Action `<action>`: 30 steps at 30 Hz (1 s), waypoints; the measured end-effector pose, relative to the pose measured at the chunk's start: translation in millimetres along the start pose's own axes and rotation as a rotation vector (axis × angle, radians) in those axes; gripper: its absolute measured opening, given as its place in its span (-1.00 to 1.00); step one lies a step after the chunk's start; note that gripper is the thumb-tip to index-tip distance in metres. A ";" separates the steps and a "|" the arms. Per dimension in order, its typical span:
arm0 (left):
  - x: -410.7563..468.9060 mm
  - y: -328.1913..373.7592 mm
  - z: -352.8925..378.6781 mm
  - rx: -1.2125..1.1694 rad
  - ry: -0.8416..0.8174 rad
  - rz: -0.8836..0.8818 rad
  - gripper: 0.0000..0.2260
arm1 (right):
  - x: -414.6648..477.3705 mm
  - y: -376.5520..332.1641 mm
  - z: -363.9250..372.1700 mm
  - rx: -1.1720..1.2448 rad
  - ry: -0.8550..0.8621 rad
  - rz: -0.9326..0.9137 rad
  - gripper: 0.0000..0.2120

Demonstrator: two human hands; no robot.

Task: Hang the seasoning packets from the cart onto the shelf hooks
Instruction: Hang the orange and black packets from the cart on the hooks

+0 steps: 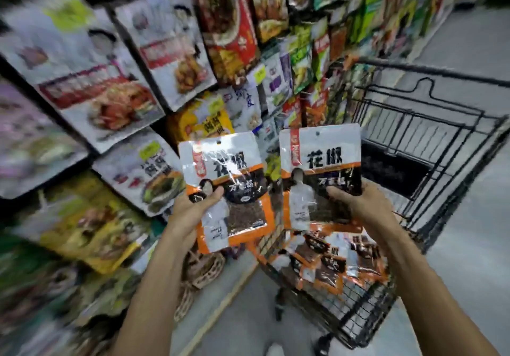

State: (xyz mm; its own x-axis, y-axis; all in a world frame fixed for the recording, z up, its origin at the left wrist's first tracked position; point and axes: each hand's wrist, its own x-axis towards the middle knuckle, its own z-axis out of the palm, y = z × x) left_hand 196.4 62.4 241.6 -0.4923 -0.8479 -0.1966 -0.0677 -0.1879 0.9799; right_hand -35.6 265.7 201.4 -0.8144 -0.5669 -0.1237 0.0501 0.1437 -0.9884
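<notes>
- left hand pinched one seasoning packet, thumb on its front; held upright near the blurry shelf packs
- right hand gripped a second packet same way, just beside it
- spare packets lay piled in the cart underneath

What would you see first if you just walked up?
Mid-picture, the left hand grips one shiny orange-and-white seasoning packet and the right hand grips its twin packet. Below, more matching packets lie in the black wire cart. Blurry colourful hanging packs crowd the left.
</notes>
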 end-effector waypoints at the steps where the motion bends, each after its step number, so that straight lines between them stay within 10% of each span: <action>1: -14.7 12.2 -18.4 -0.010 0.032 0.037 -0.58 | -6.6 -14.1 13.2 0.013 -0.051 -0.037 -0.91; 16: -273.7 109.8 -305.7 -0.077 0.590 0.381 -0.29 | -185.7 -153.7 285.4 0.091 -0.822 -0.343 -0.89; 30: -438.4 104.1 -562.3 -0.002 0.821 0.418 -0.69 | -430.4 -171.4 518.5 0.166 -1.145 -0.284 -0.81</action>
State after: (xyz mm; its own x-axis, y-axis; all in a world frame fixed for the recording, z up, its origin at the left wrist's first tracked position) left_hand 893.2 135.8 410.1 0.2942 -0.9325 0.2095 -0.0214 0.2127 0.9769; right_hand 606.1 64.4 378.0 0.1769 -0.9680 0.1778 0.0944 -0.1632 -0.9821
